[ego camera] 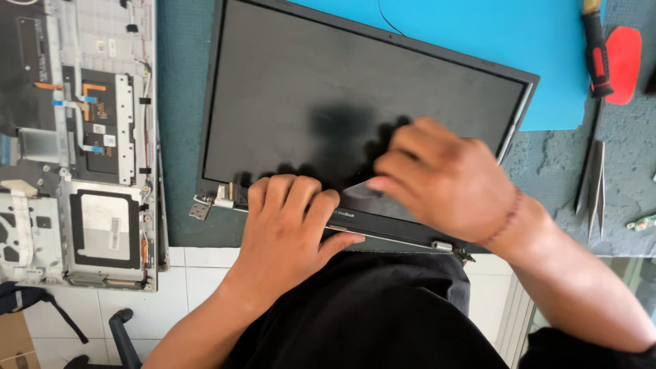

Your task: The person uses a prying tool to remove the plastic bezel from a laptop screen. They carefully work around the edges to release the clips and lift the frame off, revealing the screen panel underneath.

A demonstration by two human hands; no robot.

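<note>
A detached laptop screen panel (307, 89) lies face up on a dark green mat (179, 137), dark glass inside a black frame. My left hand (287, 225) grips its near edge, fingers curled over the lower bezel (389, 229) and thumb along the front. My right hand (451, 178) is just right of it, fingertips bent and pinched at the seam between glass and lower bezel, where a pale wedge of lifted strip shows. Metal hinges stick out at the left corner (220, 196) and the right corner (445, 246).
An opened laptop base (89, 150) with bare boards and ribbon cables lies at the left. A blue sheet (478, 41) sits under the panel's far side. At the right are a red and black screwdriver (598, 55), a red pick (625, 61), tweezers (593, 184) and a small green board (642, 222).
</note>
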